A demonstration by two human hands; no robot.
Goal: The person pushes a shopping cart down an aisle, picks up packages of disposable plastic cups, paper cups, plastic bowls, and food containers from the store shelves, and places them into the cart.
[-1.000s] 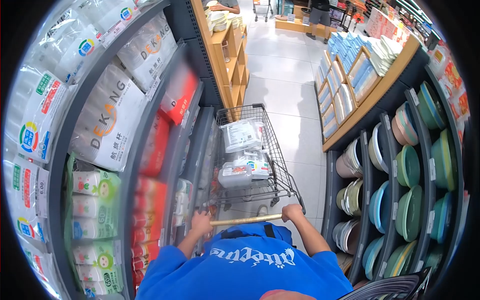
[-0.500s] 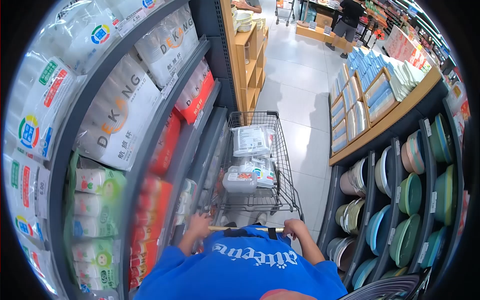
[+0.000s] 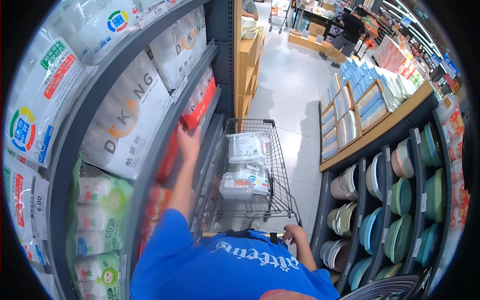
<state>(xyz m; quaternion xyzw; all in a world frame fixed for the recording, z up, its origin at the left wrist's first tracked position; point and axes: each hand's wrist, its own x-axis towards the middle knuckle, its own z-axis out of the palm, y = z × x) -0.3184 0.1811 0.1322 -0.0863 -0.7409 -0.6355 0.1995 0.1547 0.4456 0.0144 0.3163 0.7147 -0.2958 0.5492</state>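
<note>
My left hand [image 3: 189,143] is raised to the shelf on the left, its fingers apart at the lower edge of a red-and-clear bag of plastic cups [image 3: 199,102]. Whether the fingertips touch the bag is hard to make out. Another red pack [image 3: 169,159] sits just below that hand, on the near side. My right hand [image 3: 296,234] is curled over the right end of the cart's handle bar [image 3: 274,237]. Inside the wire shopping cart [image 3: 281,182] lie white plastic-wrapped packs [image 3: 246,148] and a clear pack of plastic food containers [image 3: 236,187].
Large bags of cups [image 3: 127,117] and green paper-cup packs [image 3: 102,215] fill the left shelves. At right stand racks of plastic basins [image 3: 400,240] and folded towels [image 3: 360,107]. A wooden shelf unit [image 3: 247,75] borders the tiled aisle [image 3: 287,90]. A person [image 3: 347,32] bends over farther ahead.
My left hand has left the cart handle and moved up and forward to the red bag on the shelf. My right hand stays at the handle. The person ahead has bent over.
</note>
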